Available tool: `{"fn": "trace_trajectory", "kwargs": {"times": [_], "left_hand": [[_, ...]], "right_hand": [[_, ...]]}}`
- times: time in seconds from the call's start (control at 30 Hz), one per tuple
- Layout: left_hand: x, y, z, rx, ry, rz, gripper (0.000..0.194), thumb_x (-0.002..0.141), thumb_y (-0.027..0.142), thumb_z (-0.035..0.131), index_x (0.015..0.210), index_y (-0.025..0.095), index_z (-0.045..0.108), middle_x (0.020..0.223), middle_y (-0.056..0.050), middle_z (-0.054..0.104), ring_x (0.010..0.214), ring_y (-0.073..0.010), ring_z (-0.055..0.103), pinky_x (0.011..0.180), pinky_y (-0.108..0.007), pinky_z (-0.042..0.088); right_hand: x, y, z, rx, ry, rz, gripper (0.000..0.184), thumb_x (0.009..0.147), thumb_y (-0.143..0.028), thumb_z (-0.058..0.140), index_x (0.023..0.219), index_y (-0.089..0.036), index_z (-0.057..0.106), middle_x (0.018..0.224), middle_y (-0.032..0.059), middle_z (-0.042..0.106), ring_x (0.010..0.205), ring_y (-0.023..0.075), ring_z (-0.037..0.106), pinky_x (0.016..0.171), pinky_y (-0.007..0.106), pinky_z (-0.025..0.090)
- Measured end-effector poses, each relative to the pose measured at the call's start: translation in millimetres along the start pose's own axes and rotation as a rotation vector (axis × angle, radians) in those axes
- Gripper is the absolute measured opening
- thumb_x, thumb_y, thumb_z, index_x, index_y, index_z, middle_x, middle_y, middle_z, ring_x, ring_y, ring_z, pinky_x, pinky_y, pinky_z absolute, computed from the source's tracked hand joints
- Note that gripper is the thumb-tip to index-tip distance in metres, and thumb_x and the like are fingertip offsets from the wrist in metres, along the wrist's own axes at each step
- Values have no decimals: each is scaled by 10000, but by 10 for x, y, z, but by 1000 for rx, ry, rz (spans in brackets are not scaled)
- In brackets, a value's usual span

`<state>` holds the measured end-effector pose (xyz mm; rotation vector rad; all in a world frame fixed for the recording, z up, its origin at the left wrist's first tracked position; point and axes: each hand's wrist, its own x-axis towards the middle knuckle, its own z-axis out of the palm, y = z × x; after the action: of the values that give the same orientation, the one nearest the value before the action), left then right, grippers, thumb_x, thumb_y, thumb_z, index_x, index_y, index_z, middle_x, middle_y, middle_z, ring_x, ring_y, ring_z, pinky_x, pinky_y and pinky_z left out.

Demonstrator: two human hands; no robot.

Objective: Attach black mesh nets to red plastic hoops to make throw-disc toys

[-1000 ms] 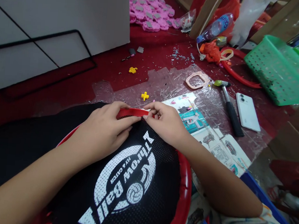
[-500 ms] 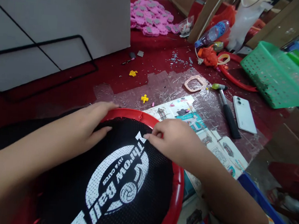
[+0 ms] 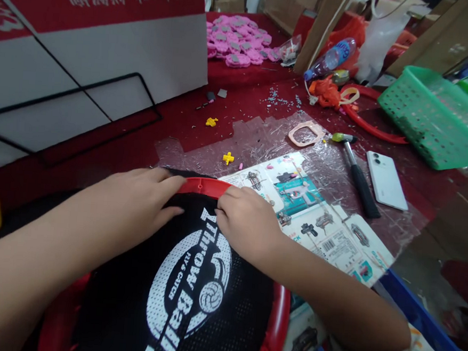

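A red plastic ring (image 3: 278, 317) lies low in front of me, with black mesh netting (image 3: 247, 305) across it. White "Throw Ball" lettering is printed on the mesh. At the ring's far left edge, my left hand (image 3: 146, 196) is closed over the rim, thumb inside on the netting and fingertips partly hidden. Close to it on the right, my right hand (image 3: 249, 214) grips the far rim and the edge of the mesh with bent fingers. A short stretch of bare red rim shows between the two hands.
Beyond the ring lie printed cardboard (image 3: 326, 235), a hammer (image 3: 357, 179), a white phone (image 3: 386, 180) and yellow cross-shaped pieces (image 3: 228, 158). A large red-and-white box (image 3: 147, 46) stands at left, pink pieces (image 3: 243, 42) behind it. A green basket (image 3: 434, 120) sits at right.
The ring and its print have turned slightly. My right hand has moved left along the rim, nearer my left hand, and its fingers now close over the edge. A yellow object shows at left.
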<state>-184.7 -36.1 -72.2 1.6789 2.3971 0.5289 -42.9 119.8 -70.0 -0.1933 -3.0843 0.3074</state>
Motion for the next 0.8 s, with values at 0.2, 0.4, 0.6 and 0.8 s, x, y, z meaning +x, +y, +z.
{"fn": "trace_trajectory", "kwargs": {"times": [0.2, 0.4, 0.6, 0.8], "left_hand": [[439, 65, 72, -178, -163, 63, 229, 843, 308, 487, 933, 201, 669, 1086, -65, 636, 962, -212, 604, 887, -379, 483], [385, 8, 80, -343, -60, -57, 135, 793, 295, 584, 769, 212, 687, 1071, -33, 645, 953, -198, 607, 878, -356, 476], [408, -15, 95, -325, -14, -62, 133, 790, 274, 556, 707, 188, 614, 1009, -40, 653, 884, -200, 602, 774, -336, 484], [456, -40, 154, -267, 14, -59, 116, 791, 251, 525, 758, 173, 604, 925, -56, 633, 835, -199, 585, 763, -344, 475]], "right_hand": [[40, 76, -24, 247, 92, 142, 52, 791, -151, 563, 804, -158, 613, 740, 21, 634, 697, 153, 528, 650, 267, 371], [101, 182, 104, 292, 195, -75, 217, 834, -97, 472, 902, -136, 675, 823, 59, 609, 828, 172, 525, 775, 281, 393], [125, 182, 186, 179, 221, -111, 306, 887, -129, 395, 954, -142, 693, 786, 70, 550, 763, 180, 462, 720, 294, 380], [157, 152, 200, 62, 157, -108, 341, 907, -135, 353, 1011, -120, 678, 801, 90, 524, 759, 198, 411, 713, 313, 365]]}}
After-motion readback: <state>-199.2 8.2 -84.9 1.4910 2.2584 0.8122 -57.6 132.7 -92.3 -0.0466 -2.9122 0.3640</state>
